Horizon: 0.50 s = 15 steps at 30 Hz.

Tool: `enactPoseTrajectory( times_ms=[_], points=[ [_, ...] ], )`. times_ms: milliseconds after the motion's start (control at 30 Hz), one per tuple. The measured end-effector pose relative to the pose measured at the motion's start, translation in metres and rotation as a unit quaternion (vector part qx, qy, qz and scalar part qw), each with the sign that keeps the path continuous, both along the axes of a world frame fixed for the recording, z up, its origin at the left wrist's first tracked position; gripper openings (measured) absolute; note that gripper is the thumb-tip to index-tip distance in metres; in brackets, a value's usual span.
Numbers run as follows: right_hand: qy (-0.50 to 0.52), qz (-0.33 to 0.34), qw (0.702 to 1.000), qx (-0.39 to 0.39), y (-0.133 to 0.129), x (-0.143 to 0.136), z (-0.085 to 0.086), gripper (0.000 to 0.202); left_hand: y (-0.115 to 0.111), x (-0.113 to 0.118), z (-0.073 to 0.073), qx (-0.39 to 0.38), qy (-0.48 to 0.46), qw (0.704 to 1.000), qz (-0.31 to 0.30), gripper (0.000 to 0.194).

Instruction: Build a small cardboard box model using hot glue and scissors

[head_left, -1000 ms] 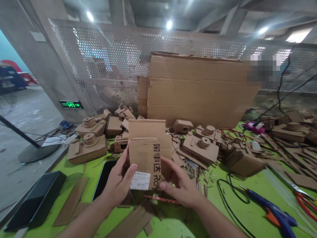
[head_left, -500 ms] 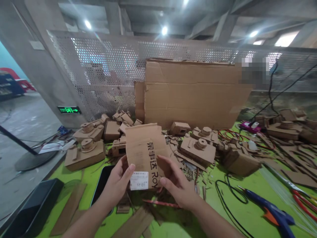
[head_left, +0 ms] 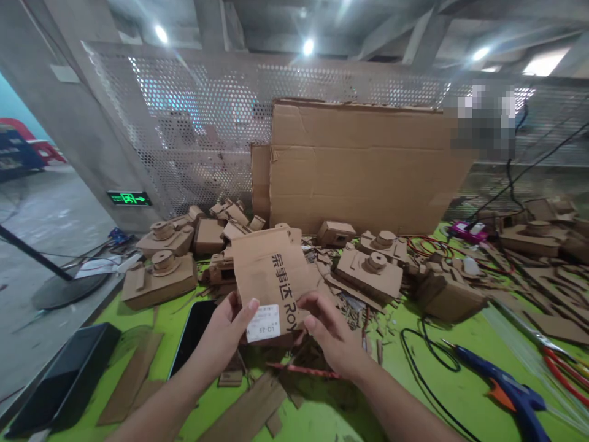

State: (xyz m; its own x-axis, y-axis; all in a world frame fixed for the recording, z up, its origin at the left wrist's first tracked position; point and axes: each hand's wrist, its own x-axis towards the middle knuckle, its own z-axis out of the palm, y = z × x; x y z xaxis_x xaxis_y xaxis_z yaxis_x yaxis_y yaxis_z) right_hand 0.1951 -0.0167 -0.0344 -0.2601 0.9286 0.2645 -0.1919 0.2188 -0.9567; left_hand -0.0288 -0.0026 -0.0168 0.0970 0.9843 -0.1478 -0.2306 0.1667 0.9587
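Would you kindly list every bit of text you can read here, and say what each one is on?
"ROY", after three Chinese characters too unclear to quote: cardboard piece, held by both hands.
"LO 25", roughly, small and blurred: white sticker on that piece.
Green exit sign on the wall: running figure and arrow only, lettering unreadable.

Cardboard piece held above a cluttered desk [head_left: 414, 393]

The cardboard piece [head_left: 271, 276] sits between the left hand [head_left: 225, 334] and right hand [head_left: 334, 337]. A phone [head_left: 193, 334] lies left of them, a glue gun [head_left: 506, 390] far right, cardboard models [head_left: 370, 270] behind, a big cardboard sheet [head_left: 363, 166] standing at the back.
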Motion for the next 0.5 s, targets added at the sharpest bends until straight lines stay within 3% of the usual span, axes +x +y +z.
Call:
enactPoseTrajectory(
  times_ms=[333, 500],
  points=[
    [-0.007, -0.023, 1.0, -0.016, 0.0041, 0.0004, -0.0029, 0.028, -0.0016, 0.0052, 0.0053, -0.068, -0.018, 0.997, -0.002, 0.061],
    [-0.037, -0.047, 0.998, -0.006, 0.0039, 0.0009, 0.0017, 0.028, -0.0041, 0.002, -0.0012, -0.07, -0.057, 0.996, -0.025, 0.062]
  ],
)
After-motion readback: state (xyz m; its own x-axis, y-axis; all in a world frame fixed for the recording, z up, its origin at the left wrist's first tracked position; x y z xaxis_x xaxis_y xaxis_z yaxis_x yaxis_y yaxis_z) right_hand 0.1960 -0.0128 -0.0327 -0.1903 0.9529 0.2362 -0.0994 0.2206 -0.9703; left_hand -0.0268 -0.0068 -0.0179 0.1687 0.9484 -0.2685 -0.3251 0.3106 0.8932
